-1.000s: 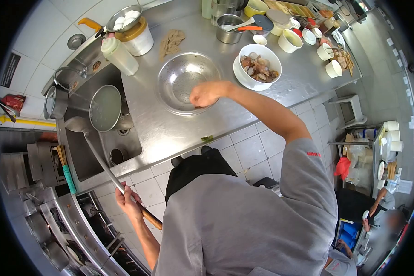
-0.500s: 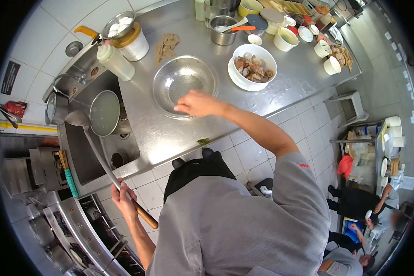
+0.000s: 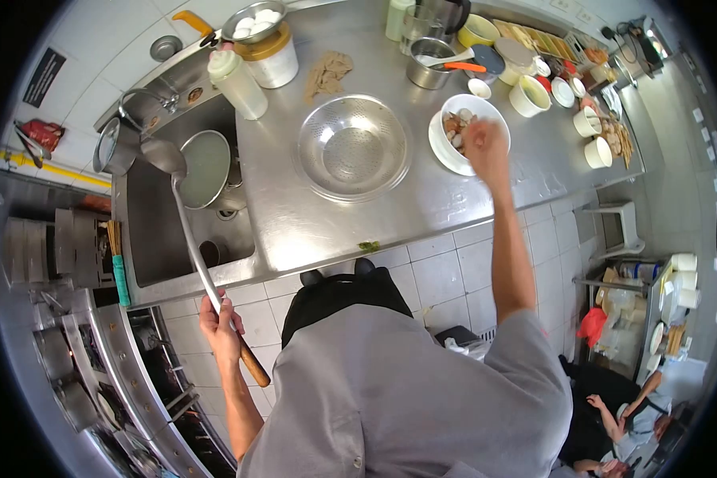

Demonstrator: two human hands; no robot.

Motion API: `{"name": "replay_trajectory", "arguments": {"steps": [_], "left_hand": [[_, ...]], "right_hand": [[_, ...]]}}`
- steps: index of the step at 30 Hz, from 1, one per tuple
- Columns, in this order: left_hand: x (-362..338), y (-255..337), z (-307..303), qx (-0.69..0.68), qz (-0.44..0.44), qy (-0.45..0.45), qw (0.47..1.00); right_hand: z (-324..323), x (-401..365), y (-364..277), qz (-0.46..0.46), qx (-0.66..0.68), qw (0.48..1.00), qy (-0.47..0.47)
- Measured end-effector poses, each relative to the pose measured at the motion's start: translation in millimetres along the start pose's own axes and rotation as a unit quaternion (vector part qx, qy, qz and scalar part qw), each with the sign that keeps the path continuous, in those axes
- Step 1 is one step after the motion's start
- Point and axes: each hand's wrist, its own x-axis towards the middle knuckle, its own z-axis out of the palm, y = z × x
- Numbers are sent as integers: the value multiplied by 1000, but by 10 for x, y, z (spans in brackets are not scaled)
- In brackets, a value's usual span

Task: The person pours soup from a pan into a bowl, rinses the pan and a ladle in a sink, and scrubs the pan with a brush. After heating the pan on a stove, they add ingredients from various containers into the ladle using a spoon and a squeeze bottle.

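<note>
My left hand (image 3: 221, 320) is wrapped round the long handle of a metal ladle (image 3: 190, 231), whose bowl hangs over the sink's left side beside a pot. Over the white bowl (image 3: 498, 119) my right hand (image 3: 484, 142) reaches down at the clams (image 3: 456, 127); it is blurred, and its fingertips cannot be made out. The bowl rests on a white plate (image 3: 448, 161). A perforated metal colander (image 3: 354, 147) stands on the counter between the sink and the plate, with nothing seen inside.
A sink (image 3: 155, 247) holds a pot of cloudy liquid (image 3: 205, 169). Behind the colander are a squeeze bottle (image 3: 239, 86), a brown cloth (image 3: 327, 75) and a steel pot (image 3: 430, 64). A white stool (image 3: 625, 227) stands right. Co-workers (image 3: 613, 418) are at lower right.
My right hand has moved from over the colander to the white bowl of clams. The ladle stays in my left hand. The view has shifted, so the counter items appear further right.
</note>
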Motion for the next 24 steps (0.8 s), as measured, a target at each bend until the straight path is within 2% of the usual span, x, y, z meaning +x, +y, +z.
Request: {"name": "replay_trajectory", "arguments": {"steps": [1,2,3,4,6,9,10,12,15,18,21,24], "left_hand": [[-31,11,4,0,-5,1,1000],[-37,26,17,0,-8,2,1000],[-30,34,29,-2,-10,3,1000],[-36,2,14,-15,-14,2,1000],[-80,-11,8,-9,-13,16,1000],[-175,-15,-29,8,-23,33,999],[-197,-6,-71,16,-28,38,999],[-274,21,-133,14,-38,43,998],[-379,-40,-309,10,-61,58,996],[-482,-131,-479,-6,-67,77,995],[-582,-239,-716,-23,-77,101,992],[-660,-337,-1042,-40,-92,134,986]], "right_hand": [[210,-314,-27,-7,199,979,-33],[366,-672,-109,192,413,860,-230],[351,-967,-488,206,531,761,-311],[386,-1220,-908,320,559,689,-331],[525,-1428,-1401,430,611,590,-306],[1005,-1390,-1435,429,692,531,-236],[1116,-1304,-1425,470,699,488,-229],[1269,-1090,-1437,461,695,517,-194],[1295,-676,-1800,457,694,545,-111],[1362,-489,-2000,358,635,671,-137],[1525,-633,-2135,276,589,706,-281],[1628,-1114,-2702,175,493,749,-408]]}}
